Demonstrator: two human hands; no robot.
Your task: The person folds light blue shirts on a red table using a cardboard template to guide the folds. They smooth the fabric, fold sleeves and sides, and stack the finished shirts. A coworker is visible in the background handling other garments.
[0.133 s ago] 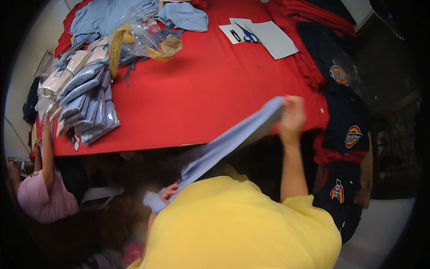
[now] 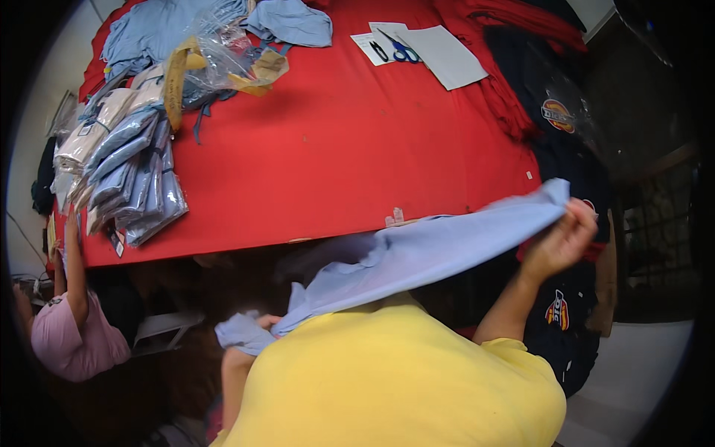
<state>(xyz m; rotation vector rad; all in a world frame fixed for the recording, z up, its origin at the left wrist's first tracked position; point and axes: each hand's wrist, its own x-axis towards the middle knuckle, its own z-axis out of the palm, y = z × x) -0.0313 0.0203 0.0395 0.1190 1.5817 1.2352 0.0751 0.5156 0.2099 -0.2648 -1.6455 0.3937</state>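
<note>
A light blue cloth (image 2: pixel 417 257) stretches between my two hands along the near edge of the red-covered table; whether it is a garment I cannot tell. Its far right end is gripped by the bent fingers of my right hand (image 2: pixel 570 237), which is raised beyond the table's right corner. Lower on the left, my left hand (image 2: pixel 268 322) is closed on the bunched other end of the cloth, its fingers partly hidden by the fabric. My yellow shirt (image 2: pixel 395 380) covers part of the cloth's lower edge.
Folded clothes in clear bags (image 2: pixel 138 179) are stacked at the table's left. Blue scissors (image 2: pixel 404 52), black thread snips (image 2: pixel 379 50) and white paper (image 2: pixel 447 58) lie at the far right. Dark garments with badges (image 2: pixel 551 313) line the right side. A person in pink (image 2: pixel 78 328) works at far left.
My right hand has swung right and down with the cloth's end, spreading the narrow strip wider. My left hand has shifted slightly left and down. The view has moved a little.
</note>
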